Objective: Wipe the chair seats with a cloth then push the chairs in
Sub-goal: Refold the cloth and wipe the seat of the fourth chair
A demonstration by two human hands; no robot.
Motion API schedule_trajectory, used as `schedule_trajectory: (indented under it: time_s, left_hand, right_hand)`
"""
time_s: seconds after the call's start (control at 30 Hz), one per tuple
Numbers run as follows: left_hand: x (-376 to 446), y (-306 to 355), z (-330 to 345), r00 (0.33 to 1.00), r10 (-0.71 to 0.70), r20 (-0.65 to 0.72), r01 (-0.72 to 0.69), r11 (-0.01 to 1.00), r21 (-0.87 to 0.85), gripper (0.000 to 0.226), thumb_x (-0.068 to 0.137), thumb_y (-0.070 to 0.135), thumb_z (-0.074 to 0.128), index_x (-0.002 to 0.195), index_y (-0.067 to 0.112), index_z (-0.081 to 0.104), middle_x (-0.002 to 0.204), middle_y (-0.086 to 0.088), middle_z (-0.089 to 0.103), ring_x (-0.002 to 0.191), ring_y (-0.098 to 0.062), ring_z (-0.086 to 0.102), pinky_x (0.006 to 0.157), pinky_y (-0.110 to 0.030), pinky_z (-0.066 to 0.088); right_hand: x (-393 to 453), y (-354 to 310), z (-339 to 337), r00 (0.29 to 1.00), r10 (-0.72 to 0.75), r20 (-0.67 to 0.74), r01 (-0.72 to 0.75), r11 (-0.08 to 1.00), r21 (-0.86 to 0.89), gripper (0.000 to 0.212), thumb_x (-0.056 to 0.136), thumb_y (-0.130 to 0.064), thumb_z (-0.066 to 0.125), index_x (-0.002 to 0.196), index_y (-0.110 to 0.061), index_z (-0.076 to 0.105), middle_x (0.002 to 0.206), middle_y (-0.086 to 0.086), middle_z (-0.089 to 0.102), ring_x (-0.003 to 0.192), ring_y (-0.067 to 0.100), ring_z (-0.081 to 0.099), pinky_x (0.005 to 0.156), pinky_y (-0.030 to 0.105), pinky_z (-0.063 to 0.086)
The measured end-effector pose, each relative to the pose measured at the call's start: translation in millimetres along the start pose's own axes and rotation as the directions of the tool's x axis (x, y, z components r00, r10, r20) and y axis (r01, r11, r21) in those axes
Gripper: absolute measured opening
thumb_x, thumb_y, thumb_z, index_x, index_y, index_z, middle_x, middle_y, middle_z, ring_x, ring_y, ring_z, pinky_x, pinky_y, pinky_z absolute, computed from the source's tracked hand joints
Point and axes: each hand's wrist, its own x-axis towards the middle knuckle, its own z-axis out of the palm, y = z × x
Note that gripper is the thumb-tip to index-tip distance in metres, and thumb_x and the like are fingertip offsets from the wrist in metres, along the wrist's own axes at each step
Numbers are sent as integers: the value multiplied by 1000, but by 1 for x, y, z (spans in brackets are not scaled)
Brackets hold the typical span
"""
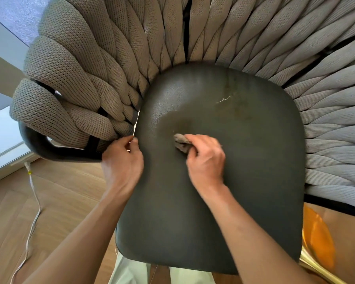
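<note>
A dark grey-green leather chair seat (244,160) fills the middle of the view, ringed by a backrest of thick beige woven ropes (131,37). A pale scratch and some dull stains mark the seat's upper middle. My right hand (205,158) grips a small crumpled grey-brown cloth (181,142) and presses it on the seat's left-centre. My left hand (121,160) rests at the seat's left edge, its fingers curled against the rope ends and the dark frame (49,148).
Wood flooring (12,212) lies at lower left, with a white cable (34,201) trailing across it. A window and white sill sit at far left. A shiny brass-coloured base (318,242) shows at lower right. My light trousers appear below the seat's front edge.
</note>
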Motion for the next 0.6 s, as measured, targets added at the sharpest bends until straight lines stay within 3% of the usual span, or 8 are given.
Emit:
schedule_trajectory:
  time_s: [0.17, 0.27, 0.47, 0.6]
  left_hand:
    - [0, 2, -5, 997, -78, -27, 76, 995, -62, 31, 99, 25, 41, 115, 16, 66, 117, -15, 66, 108, -36, 56, 87, -33, 40]
    - [1, 0, -5, 996, -85, -26, 83, 995, -57, 31, 99, 21, 39, 116, 12, 64, 118, -18, 65, 108, -37, 56, 86, -34, 40]
    - [0, -2, -3, 991, 125, 37, -128, 988, 88, 32, 94, 17, 49, 124, 16, 61, 114, -16, 66, 108, -35, 57, 88, -34, 43]
    - [2, 1, 1, 983, 166, 83, -182, 949, 257, 42, 92, 29, 54, 132, 17, 55, 115, -18, 60, 108, -38, 55, 87, -40, 44]
  right_hand:
    - [9, -73, 42, 994, -30, 101, 24, 998, 57, 26, 75, -15, 52, 91, -17, 73, 79, 2, 69, 72, 29, 61, 62, 35, 50]
    - [15, -90, 57, 988, -34, 151, 31, 999, 17, 19, 74, -17, 62, 90, -16, 72, 75, 4, 66, 70, 31, 59, 58, 37, 48]
    - [17, -65, 42, 984, -102, 143, 119, 986, -114, 18, 71, -12, 67, 88, -18, 72, 77, 3, 65, 74, 31, 57, 61, 36, 42]
    - [20, -17, 10, 994, -74, 84, 85, 986, -143, 29, 76, -14, 48, 90, -19, 73, 81, 2, 67, 75, 31, 59, 63, 34, 46]
